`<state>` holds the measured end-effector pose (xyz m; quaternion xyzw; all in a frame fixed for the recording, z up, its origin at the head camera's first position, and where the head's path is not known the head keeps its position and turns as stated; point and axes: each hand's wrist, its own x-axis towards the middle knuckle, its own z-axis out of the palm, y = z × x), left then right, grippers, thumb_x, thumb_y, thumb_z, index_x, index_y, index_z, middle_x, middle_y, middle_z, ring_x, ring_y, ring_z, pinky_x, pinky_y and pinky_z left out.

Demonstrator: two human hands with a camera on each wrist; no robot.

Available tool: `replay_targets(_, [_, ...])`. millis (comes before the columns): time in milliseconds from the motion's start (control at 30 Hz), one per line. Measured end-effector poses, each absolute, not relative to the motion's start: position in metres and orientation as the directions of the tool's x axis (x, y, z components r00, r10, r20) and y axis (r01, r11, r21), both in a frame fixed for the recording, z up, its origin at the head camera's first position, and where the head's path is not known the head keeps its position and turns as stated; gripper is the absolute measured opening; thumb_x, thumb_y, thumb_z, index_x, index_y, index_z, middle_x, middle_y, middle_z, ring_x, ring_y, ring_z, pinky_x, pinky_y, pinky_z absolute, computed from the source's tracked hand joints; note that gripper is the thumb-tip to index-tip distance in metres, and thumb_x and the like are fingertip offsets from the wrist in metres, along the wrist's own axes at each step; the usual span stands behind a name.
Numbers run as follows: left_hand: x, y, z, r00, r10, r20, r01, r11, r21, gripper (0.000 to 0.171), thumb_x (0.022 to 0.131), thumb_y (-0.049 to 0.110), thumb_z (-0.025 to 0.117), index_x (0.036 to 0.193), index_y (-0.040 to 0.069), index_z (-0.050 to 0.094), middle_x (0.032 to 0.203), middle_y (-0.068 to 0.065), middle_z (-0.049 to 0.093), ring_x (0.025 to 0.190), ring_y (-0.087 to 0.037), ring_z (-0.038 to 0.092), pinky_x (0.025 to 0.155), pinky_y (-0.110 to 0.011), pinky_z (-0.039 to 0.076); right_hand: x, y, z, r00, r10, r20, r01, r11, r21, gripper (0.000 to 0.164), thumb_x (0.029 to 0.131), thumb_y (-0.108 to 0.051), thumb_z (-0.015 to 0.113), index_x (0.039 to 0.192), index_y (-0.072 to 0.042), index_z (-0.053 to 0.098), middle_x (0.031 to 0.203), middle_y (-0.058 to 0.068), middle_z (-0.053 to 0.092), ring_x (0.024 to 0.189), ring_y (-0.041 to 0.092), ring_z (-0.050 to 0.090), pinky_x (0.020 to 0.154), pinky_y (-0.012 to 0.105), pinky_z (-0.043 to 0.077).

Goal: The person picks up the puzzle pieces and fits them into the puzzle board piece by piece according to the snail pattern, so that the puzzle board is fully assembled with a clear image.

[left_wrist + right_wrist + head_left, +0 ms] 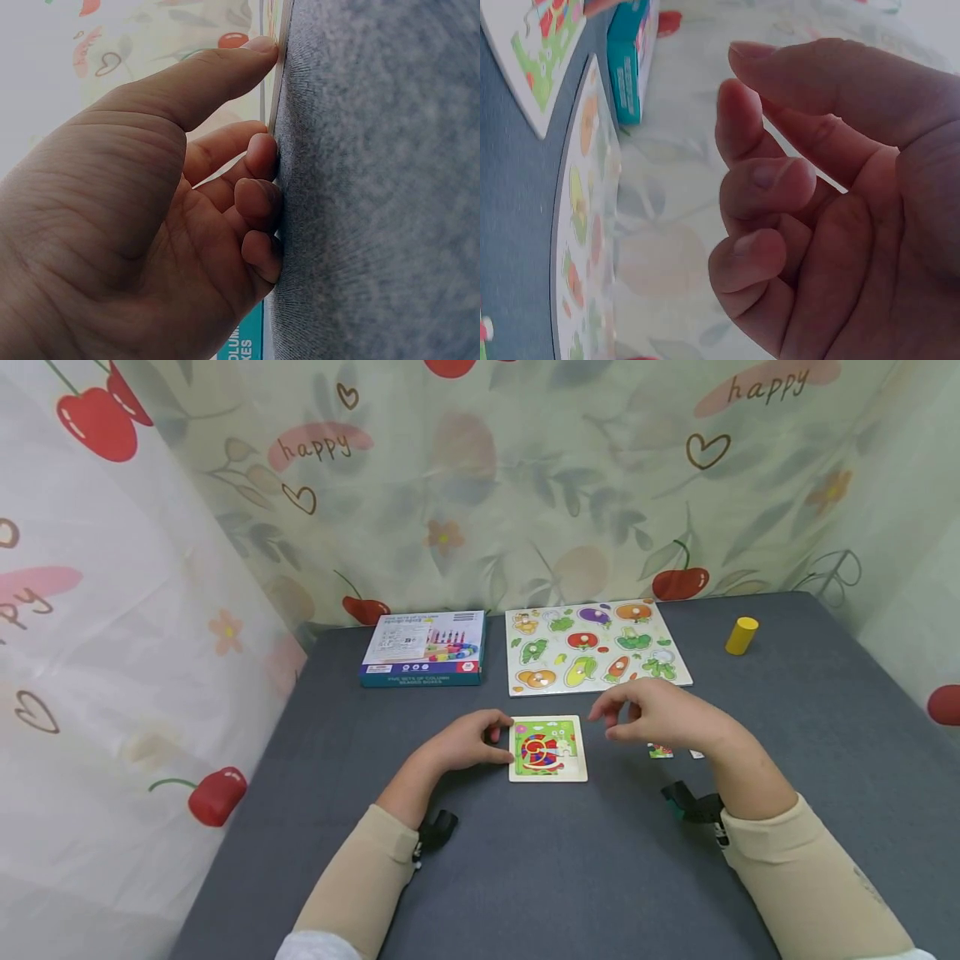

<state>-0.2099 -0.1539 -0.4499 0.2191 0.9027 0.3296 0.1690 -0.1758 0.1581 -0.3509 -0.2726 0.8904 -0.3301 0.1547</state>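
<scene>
A small square puzzle board (550, 774) with a red snail picture on green lies flat in the middle of the table. A pale patch shows in the right part of the picture. At the board's left edge, my left hand (468, 742) touches it with thumb and index finger; the other fingers curl against the tabletop in the left wrist view. My right hand (667, 714) hovers right of the board, fingers loosely bent and nothing between them. Beneath that hand, a green-and-red puzzle piece (660, 751) and a whitish piece (697, 754) lie partly hidden.
Behind the board lie a boxed bead set (423, 647) and a white vegetable peg puzzle (592, 652). A yellow cylinder (742, 636) stands at the back right. Patterned curtain (517, 527) closes off the dark grey table (570, 877) behind and at both sides.
</scene>
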Motion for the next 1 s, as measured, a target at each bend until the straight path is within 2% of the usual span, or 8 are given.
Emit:
replay_targets(300, [-0.210, -0.154, -0.451, -0.852, 0.496, -0.169, 0.271, 0.693, 0.668, 0.054, 0.078, 0.036, 0.077, 0.123, 0.016, 0.056, 0.088, -0.003, 0.050, 0.082, -0.016, 0.048, 0.069, -0.032, 0.037, -0.190, 0.185, -0.359, -0.808, -0.546, -0.222, -0.235, 0.644, -0.728, 0.022, 0.082, -0.007, 0.067, 0.104, -0.009, 0.064, 0.087, 0.008, 0.056, 0.074, 0.025, 0.057, 0.065, 0.036, 0.048])
replay_targets(500, [-0.211, -0.154, -0.452, -0.850, 0.500, -0.166, 0.277, 0.692, 0.666, 0.055, 0.078, 0.036, 0.077, 0.123, 0.015, 0.056, 0.088, -0.003, 0.050, 0.079, -0.016, 0.048, 0.070, -0.032, 0.037, -0.198, 0.201, -0.366, -0.782, -0.553, -0.287, -0.181, 0.642, -0.745, 0.028, 0.082, -0.006, 0.069, 0.107, -0.002, 0.061, 0.086, 0.010, 0.057, 0.079, 0.028, 0.058, 0.069, 0.038, 0.047])
replay_targets(733, [-0.211, -0.155, -0.453, -0.849, 0.501, -0.167, 0.277, 0.692, 0.667, 0.055, 0.078, 0.037, 0.077, 0.124, 0.015, 0.056, 0.088, -0.003, 0.050, 0.080, -0.016, 0.048, 0.070, -0.032, 0.037, -0.212, 0.218, -0.384, -0.775, -0.512, -0.370, -0.117, 0.692, -0.713, 0.032, 0.081, -0.011, 0.072, 0.110, 0.000, 0.060, 0.078, 0.009, 0.053, 0.060, 0.019, 0.046, 0.052, 0.030, 0.039])
replay_targets(1000, [-0.210, -0.154, -0.451, -0.851, 0.497, -0.171, 0.271, 0.694, 0.667, 0.053, 0.078, 0.035, 0.077, 0.123, 0.015, 0.056, 0.088, -0.004, 0.050, 0.080, -0.016, 0.048, 0.070, -0.032, 0.037, -0.221, 0.232, -0.405, -0.733, -0.499, -0.461, 0.039, 0.647, -0.762, 0.037, 0.078, -0.004, 0.074, 0.109, 0.004, 0.057, 0.069, 0.005, 0.047, 0.054, 0.014, 0.041, 0.049, 0.027, 0.035])
